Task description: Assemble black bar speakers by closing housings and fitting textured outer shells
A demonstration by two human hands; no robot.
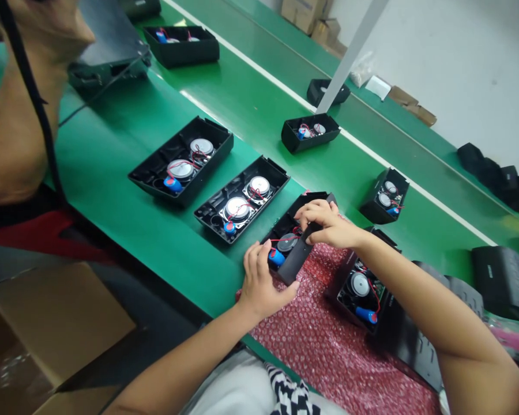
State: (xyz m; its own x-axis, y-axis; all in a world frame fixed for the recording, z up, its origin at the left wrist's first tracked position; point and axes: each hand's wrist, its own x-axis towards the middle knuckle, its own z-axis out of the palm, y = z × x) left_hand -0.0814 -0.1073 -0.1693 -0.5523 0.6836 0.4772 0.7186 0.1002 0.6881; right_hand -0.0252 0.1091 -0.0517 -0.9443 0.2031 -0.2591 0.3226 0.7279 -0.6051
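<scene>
Apparently positioning an open speaker housing [297,260].
My left hand [262,282] and right hand [326,223] grasp it; next likely needs steadiness.

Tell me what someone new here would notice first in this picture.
Probably the red bubble-textured sheet first, bright against the green table. At its upper end, the left hand and right hand are on an open black case with a blue cylinder inside. To the left of that, two similar open cases show pale round speakers.
</scene>
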